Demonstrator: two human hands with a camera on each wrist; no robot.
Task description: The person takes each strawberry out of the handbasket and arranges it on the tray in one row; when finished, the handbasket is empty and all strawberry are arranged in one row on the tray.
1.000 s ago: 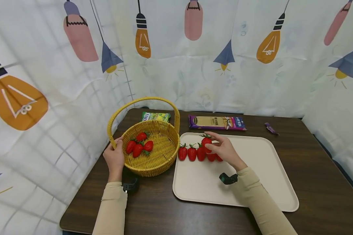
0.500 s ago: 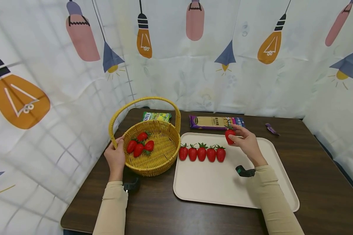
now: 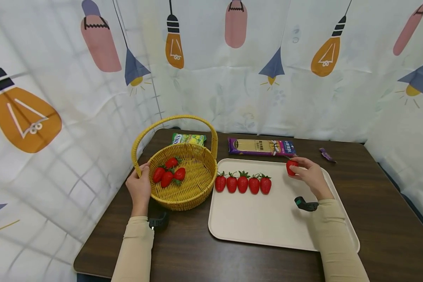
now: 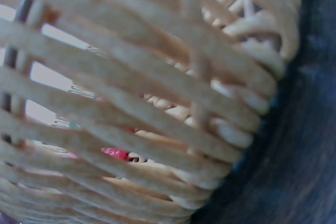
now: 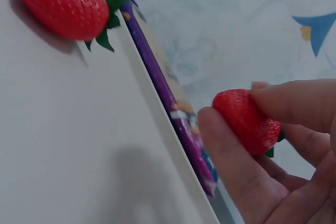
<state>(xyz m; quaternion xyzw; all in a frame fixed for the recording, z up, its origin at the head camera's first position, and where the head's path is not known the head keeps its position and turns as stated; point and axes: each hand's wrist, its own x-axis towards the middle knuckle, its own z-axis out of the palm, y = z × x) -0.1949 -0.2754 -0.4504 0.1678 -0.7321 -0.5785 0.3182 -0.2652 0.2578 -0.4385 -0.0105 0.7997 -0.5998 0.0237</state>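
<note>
Left hand (image 3: 139,192): grips the left rim of the yellow basket (image 3: 187,205). Basket: near the table's (image 3: 183,250) left edge, four strawberries (image 3: 167,179) inside; a tug on that rim could tip it and set them rolling. Five strawberries (image 3: 243,182): in a row, toward the far left corner of the tray (image 3: 261,223); a low sweep of the wrist might scatter them. Right hand (image 3: 311,176): fingertips and thumb pinch one strawberry (image 3: 291,167) above the tray, near its far right corner; a loosened pinch could drop it over the far edge.
</note>
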